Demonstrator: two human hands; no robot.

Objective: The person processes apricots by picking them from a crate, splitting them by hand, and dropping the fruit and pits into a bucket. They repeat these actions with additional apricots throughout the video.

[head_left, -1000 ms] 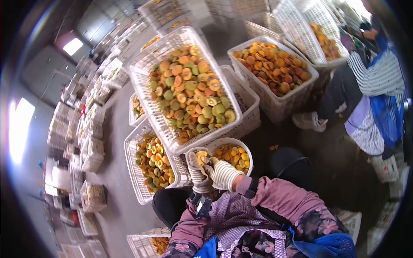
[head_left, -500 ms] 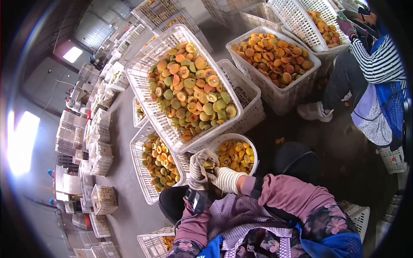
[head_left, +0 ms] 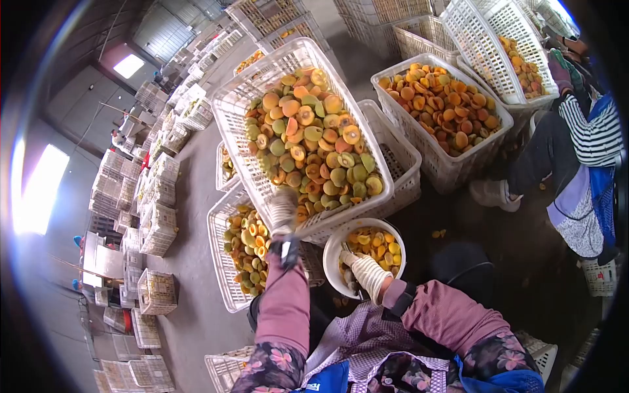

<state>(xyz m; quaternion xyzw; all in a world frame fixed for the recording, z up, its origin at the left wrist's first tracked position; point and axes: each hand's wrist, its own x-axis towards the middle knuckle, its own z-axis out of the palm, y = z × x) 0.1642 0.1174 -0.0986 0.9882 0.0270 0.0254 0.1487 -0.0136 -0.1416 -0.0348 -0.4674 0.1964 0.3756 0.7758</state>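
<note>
My left hand (head_left: 283, 208), in a pale work glove, reaches over the near edge of a large tilted white crate (head_left: 230, 141). Its fingers are motion-blurred and touch the lower corner of a heap of halved stone fruit (head_left: 304, 137), orange and green, like peaches. At the left rim of a white bucket (head_left: 331, 272) is my right hand (head_left: 365, 272), in a striped knit glove, its fingers curled; what they hold I cannot tell. Yellow-orange fruit pieces (head_left: 375, 247) fill much of the bucket.
Below the tilted crate, to its left, stands another crate of fruit halves (head_left: 247, 252). A fuller crate of orange halves (head_left: 445, 105) is at the right. Beyond it sits a person in a striped sleeve (head_left: 593, 128). Stacked crates (head_left: 157, 229) line the left side.
My left hand has left my right hand and moved up to the fruit in the tilted crate. My right hand has shifted slightly right, over the bucket. The whole view has shifted a little.
</note>
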